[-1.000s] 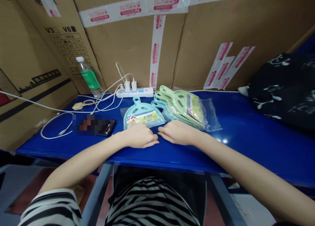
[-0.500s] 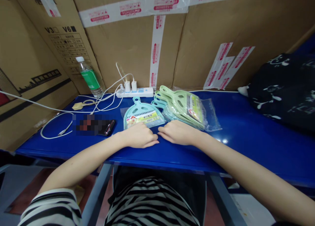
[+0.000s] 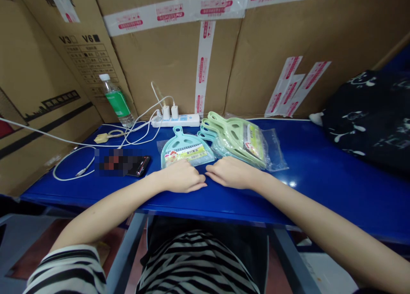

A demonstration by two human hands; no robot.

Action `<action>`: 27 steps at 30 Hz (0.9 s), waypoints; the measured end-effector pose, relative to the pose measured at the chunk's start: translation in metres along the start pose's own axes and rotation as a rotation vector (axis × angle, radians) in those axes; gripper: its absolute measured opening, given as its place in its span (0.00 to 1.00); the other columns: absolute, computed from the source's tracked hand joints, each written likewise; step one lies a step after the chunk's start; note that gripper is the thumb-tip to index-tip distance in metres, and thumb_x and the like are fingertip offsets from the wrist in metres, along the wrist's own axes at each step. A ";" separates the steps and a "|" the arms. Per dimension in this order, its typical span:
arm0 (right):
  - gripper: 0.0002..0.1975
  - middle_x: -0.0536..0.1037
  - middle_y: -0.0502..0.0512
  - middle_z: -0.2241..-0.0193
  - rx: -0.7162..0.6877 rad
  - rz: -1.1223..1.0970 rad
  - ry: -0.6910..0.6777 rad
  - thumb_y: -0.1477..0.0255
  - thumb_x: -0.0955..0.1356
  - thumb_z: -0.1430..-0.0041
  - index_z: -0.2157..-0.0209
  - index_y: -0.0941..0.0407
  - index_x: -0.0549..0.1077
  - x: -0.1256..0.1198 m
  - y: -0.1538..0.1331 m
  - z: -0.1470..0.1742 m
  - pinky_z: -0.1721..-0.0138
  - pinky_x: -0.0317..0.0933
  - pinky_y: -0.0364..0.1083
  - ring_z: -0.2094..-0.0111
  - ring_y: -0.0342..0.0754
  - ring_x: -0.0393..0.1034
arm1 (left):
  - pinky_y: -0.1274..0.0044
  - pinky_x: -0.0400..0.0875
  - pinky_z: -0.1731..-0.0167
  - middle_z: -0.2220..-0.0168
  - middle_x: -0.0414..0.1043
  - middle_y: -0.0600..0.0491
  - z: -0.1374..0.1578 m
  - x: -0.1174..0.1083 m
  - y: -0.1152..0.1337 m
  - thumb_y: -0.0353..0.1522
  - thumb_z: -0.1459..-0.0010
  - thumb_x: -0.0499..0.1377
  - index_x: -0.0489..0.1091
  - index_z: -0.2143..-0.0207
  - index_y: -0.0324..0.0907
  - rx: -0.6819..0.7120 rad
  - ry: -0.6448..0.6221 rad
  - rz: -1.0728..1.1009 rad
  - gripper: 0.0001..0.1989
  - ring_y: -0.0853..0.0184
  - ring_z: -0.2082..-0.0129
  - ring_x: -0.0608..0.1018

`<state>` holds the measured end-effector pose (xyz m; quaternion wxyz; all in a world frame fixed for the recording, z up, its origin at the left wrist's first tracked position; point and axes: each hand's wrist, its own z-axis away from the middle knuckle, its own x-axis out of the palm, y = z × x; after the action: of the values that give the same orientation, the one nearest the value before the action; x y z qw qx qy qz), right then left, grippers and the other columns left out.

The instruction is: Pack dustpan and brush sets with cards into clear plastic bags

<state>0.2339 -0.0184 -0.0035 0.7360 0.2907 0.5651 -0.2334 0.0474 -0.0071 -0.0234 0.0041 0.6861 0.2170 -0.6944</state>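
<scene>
My left hand rests on the blue table, its fingers curled into a fist. Facing it, with a small gap between the knuckles, lies my right hand, also closed. Nothing shows in either one. Just beyond the left fist is a light blue dustpan in a clear bag with a printed label; the fist covers part of its near edge. Beyond the right fist lies a pile of bagged dustpans, with a light green dustpan on top and more green and blue ones partly hidden beneath.
A white power strip with plugged-in chargers and loose cables sits behind the dustpans. On the left stand a water bottle and a phone, partly blurred out. Cardboard walls the back; a dark patterned bag is at right.
</scene>
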 end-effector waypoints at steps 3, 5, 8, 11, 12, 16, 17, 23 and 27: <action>0.17 0.80 0.60 0.71 0.000 -0.006 0.005 0.70 0.57 0.33 0.62 0.59 0.76 0.000 0.000 0.000 0.72 0.49 0.45 0.69 0.51 0.74 | 0.75 0.55 0.81 0.79 0.74 0.55 0.000 0.001 0.000 0.36 0.35 0.50 0.69 0.74 0.42 0.001 0.013 0.005 0.16 0.69 0.83 0.73; 0.17 0.80 0.60 0.71 0.002 -0.009 0.003 0.70 0.57 0.33 0.62 0.59 0.76 0.000 0.000 0.000 0.73 0.49 0.45 0.69 0.51 0.74 | 0.74 0.55 0.81 0.79 0.74 0.55 0.000 0.001 0.000 0.36 0.35 0.51 0.69 0.74 0.42 0.003 0.022 0.007 0.16 0.69 0.83 0.73; 0.17 0.80 0.60 0.71 0.001 -0.007 0.001 0.70 0.57 0.33 0.61 0.59 0.75 0.000 -0.001 0.000 0.73 0.48 0.45 0.69 0.51 0.74 | 0.75 0.55 0.81 0.80 0.74 0.55 0.001 0.002 0.000 0.36 0.35 0.51 0.68 0.75 0.41 0.006 0.037 0.014 0.16 0.69 0.83 0.72; 0.18 0.80 0.60 0.71 0.001 -0.001 -0.002 0.70 0.56 0.33 0.61 0.59 0.75 -0.001 -0.001 0.001 0.73 0.49 0.45 0.69 0.51 0.74 | 0.76 0.55 0.80 0.80 0.73 0.55 0.001 0.002 0.000 0.36 0.35 0.50 0.68 0.75 0.41 0.007 0.060 0.026 0.17 0.69 0.84 0.72; 0.18 0.80 0.59 0.71 0.002 0.001 -0.003 0.70 0.56 0.32 0.61 0.59 0.75 -0.001 -0.001 0.001 0.73 0.49 0.45 0.69 0.51 0.74 | 0.76 0.56 0.80 0.80 0.73 0.55 0.001 0.002 0.000 0.36 0.35 0.50 0.68 0.75 0.41 0.006 0.061 0.027 0.17 0.69 0.84 0.72; 0.18 0.80 0.59 0.71 0.006 0.001 -0.014 0.70 0.56 0.32 0.61 0.59 0.75 -0.001 -0.001 0.001 0.72 0.49 0.45 0.69 0.51 0.74 | 0.76 0.55 0.81 0.80 0.73 0.55 0.001 0.000 0.000 0.36 0.35 0.50 0.68 0.75 0.41 0.006 0.027 0.015 0.17 0.69 0.83 0.72; 0.18 0.80 0.59 0.71 0.007 0.000 -0.016 0.70 0.56 0.32 0.61 0.59 0.75 -0.001 -0.001 0.001 0.72 0.49 0.45 0.69 0.51 0.74 | 0.76 0.55 0.81 0.80 0.73 0.55 0.000 0.000 0.000 0.36 0.35 0.50 0.68 0.75 0.41 0.005 0.021 0.011 0.17 0.69 0.83 0.72; 0.18 0.80 0.60 0.71 0.005 -0.005 -0.006 0.70 0.56 0.32 0.61 0.59 0.75 0.000 -0.001 0.000 0.72 0.49 0.45 0.69 0.51 0.74 | 0.76 0.54 0.81 0.80 0.74 0.55 0.000 0.000 0.001 0.36 0.35 0.50 0.68 0.75 0.41 -0.002 0.028 0.017 0.16 0.69 0.83 0.72; 0.17 0.79 0.60 0.72 0.007 -0.011 0.005 0.70 0.57 0.33 0.62 0.59 0.76 0.000 0.000 0.001 0.72 0.50 0.45 0.70 0.51 0.74 | 0.76 0.55 0.81 0.80 0.73 0.55 0.000 0.000 0.000 0.36 0.35 0.50 0.68 0.75 0.41 0.003 0.037 0.028 0.17 0.70 0.84 0.72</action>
<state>0.2341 -0.0191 -0.0034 0.7324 0.2906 0.5676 -0.2387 0.0473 -0.0071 -0.0237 0.0087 0.7019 0.2061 -0.6818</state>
